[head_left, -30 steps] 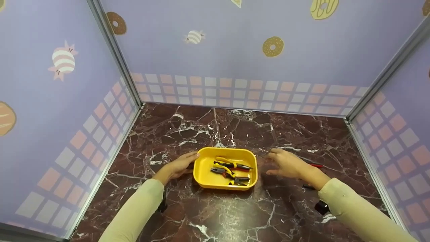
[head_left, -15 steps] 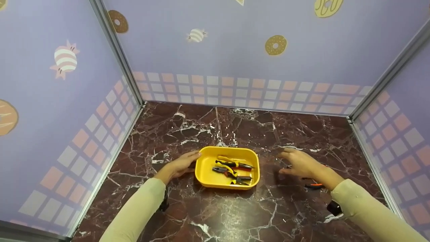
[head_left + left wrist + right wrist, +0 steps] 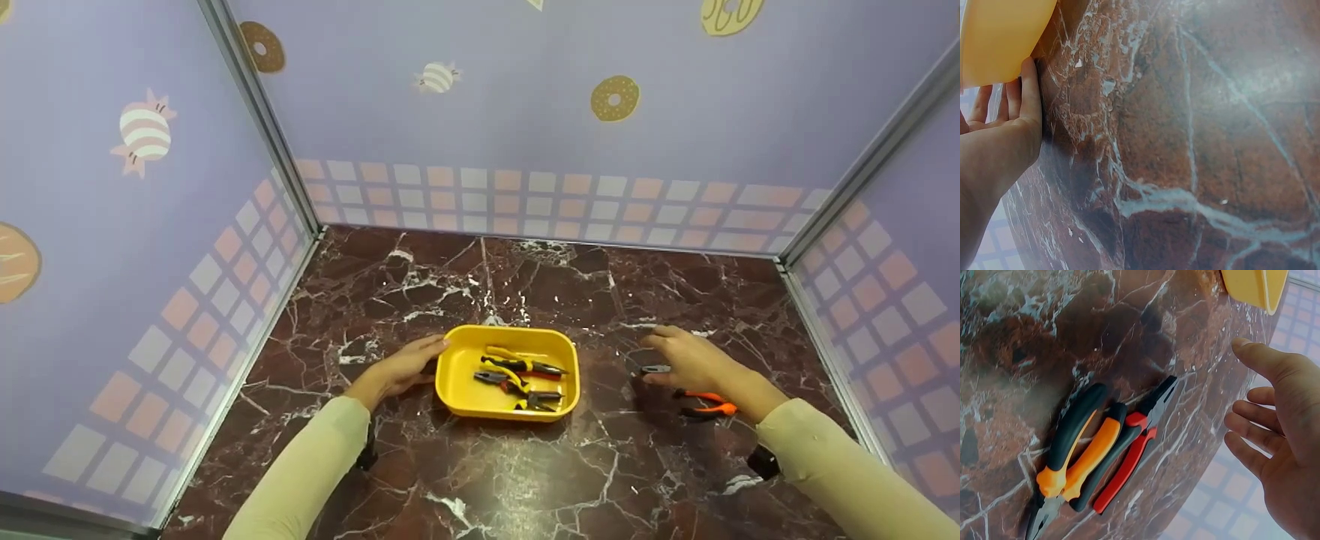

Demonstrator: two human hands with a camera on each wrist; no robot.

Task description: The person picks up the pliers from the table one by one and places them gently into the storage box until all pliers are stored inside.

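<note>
Two hands flank a yellow tray at lower centre of the head view, on a dark red marble counter. Left of centre, the left hand lies with straight, relaxed fingers against the tray's left wall; the left wrist view shows the fingers touching the yellow side and holding nothing. Inside the tray lie several pliers with yellow, black and red handles, overlapping one another. Right of the tray, the right hand hovers open and empty, palm down, above two more pliers on the counter. The right wrist view shows the orange-handled pliers and the red-handled pliers side by side, touching, noses pointing opposite ways.

Judged from this layout, the step in hand is picking up one of the loose pliers. It would go best with the fingers closing across both handles of a single tool near its pivot, so the neighbour is not dragged along, while the left hand braces the tray.

Compared with a second ago, the right hand has moved from just beside the tray's right wall out toward the right of the frame, uncovering the orange handles; the left hand and tray have stayed put.
</note>
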